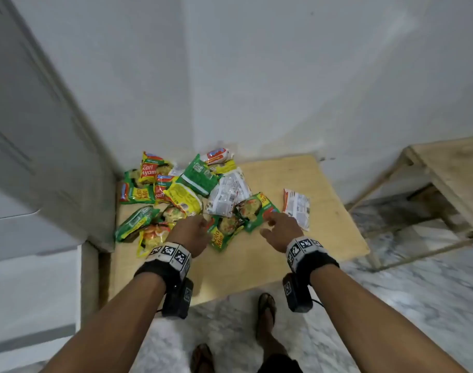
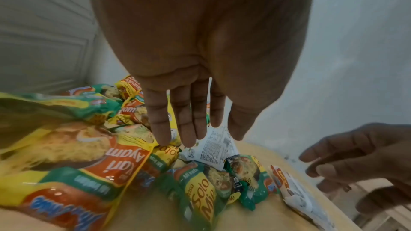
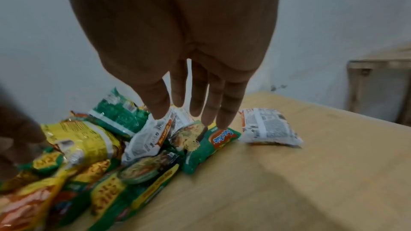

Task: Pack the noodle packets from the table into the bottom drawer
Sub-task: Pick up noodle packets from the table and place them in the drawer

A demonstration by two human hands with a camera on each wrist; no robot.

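Note:
Several noodle packets lie heaped [image 1: 187, 189] at the far left corner of a light wooden table [image 1: 297, 265]. My left hand [image 1: 201, 220] hovers over the heap's near edge with fingers [image 2: 189, 126] straight, above a yellow packet [image 2: 164, 154] and a white one [image 2: 213, 148]. It holds nothing. My right hand [image 1: 270, 219] reaches in with straight fingers [image 3: 224, 111]; the tips are at a green packet [image 3: 211, 145], and I cannot tell whether they touch it. A green Soto Mie packet [image 1: 221, 236] lies between the hands. One white packet [image 1: 297, 208] lies apart on the right. No drawer is in view.
A white panelled door or cabinet front [image 1: 41, 135] stands close on the left, and white walls meet behind the heap. A second wooden table [image 1: 445, 173] stands to the right. Marble floor and my sandalled feet [image 1: 267, 310] show below the table's near edge.

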